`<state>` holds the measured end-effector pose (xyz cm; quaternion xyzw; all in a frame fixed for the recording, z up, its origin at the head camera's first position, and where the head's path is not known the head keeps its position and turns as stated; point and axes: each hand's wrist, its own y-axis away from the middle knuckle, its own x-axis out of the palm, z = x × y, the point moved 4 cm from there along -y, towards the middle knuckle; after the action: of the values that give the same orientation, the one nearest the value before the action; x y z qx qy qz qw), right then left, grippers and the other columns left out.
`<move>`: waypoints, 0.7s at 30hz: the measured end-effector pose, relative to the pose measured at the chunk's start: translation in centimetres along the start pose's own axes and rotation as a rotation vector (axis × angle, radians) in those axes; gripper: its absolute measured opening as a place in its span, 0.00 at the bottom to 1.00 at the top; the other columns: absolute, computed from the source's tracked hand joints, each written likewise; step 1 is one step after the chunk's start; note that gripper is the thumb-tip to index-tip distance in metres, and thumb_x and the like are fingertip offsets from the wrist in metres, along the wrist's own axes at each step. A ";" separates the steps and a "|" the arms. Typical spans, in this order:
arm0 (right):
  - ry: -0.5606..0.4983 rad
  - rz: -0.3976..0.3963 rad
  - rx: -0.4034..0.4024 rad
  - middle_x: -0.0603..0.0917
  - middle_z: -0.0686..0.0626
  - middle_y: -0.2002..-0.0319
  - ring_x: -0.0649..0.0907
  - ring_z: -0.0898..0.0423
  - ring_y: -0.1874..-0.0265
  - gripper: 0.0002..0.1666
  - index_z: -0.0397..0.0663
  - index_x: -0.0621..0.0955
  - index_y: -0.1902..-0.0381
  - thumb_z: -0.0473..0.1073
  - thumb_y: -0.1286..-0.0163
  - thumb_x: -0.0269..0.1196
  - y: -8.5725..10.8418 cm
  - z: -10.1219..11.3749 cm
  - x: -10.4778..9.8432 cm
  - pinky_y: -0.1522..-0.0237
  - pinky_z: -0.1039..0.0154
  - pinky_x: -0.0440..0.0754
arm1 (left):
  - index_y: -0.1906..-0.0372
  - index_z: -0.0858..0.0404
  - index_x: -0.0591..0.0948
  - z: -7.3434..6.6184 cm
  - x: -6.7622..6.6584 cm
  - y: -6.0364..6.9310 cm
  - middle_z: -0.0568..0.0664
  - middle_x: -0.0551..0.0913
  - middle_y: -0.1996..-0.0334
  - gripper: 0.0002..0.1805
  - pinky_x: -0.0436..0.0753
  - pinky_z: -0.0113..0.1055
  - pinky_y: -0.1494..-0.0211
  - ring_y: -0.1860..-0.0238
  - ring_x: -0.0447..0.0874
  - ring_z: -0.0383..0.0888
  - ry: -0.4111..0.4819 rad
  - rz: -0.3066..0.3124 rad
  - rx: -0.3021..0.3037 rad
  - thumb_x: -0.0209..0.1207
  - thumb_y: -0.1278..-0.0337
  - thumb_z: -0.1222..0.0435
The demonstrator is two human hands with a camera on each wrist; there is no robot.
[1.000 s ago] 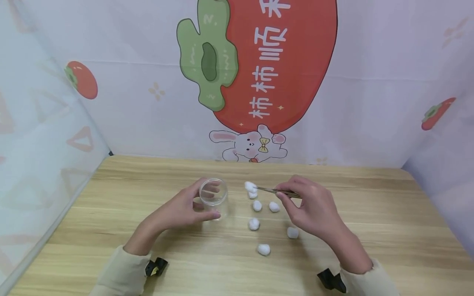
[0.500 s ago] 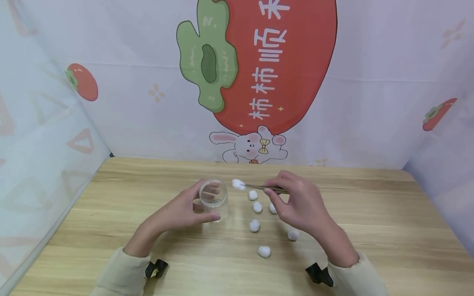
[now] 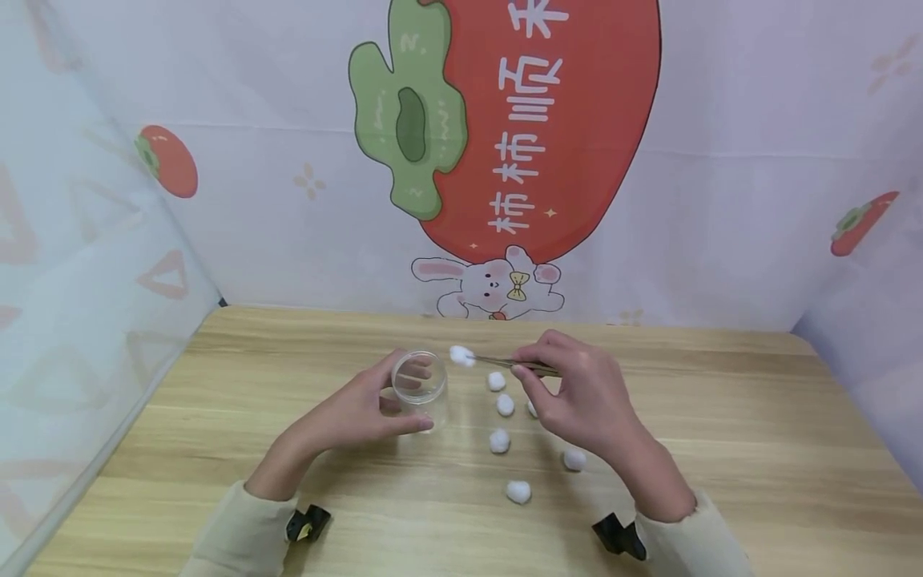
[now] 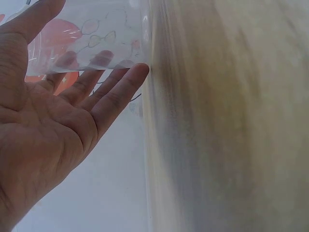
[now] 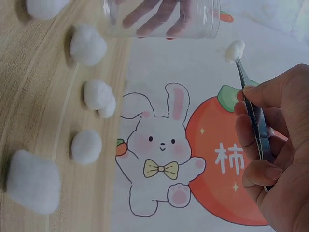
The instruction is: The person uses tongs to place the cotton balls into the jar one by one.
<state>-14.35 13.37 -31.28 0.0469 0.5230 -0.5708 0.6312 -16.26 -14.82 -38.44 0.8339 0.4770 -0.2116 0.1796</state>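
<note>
My left hand (image 3: 353, 417) holds a clear jar (image 3: 421, 393) upright on the table, thumb in front and fingers behind. In the left wrist view the jar (image 4: 106, 43) lies between the thumb and the fingers, its base by the tabletop. My right hand (image 3: 587, 393) pinches metal tweezers (image 3: 497, 361). A white cotton ball (image 3: 461, 356) is gripped in their tips, just right of the jar's rim and apart from it. In the right wrist view this cotton ball (image 5: 235, 50) is raised to about the height of the jar's mouth. Nothing shows inside the jar.
Several loose cotton balls (image 3: 499, 441) lie on the wooden table (image 3: 346, 513) between the hands; one is partly hidden by the right hand. A white cloth (image 3: 721, 200) printed with a rabbit and a red fruit hangs behind the table.
The right hand has moved left with the tweezers, carrying the cotton ball away from above the others to beside the jar's rim. The left hand and jar have stayed in place.
</note>
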 end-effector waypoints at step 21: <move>-0.059 0.006 -0.023 0.88 0.57 0.67 0.90 0.64 0.67 0.06 0.50 0.92 0.59 0.38 0.34 0.74 -0.2 1.3 1.2 0.73 0.71 0.80 | 0.27 0.43 0.67 0.1 0.1 -0.6 0.48 0.79 0.30 0.44 0.89 0.39 0.36 0.31 0.81 0.48 0.004 0.008 0.017 0.78 0.45 0.48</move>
<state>-13.93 11.66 -31.45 0.0241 0.5104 -0.5639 0.6488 -16.74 -14.50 -38.67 0.8377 0.4724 -0.2131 0.1721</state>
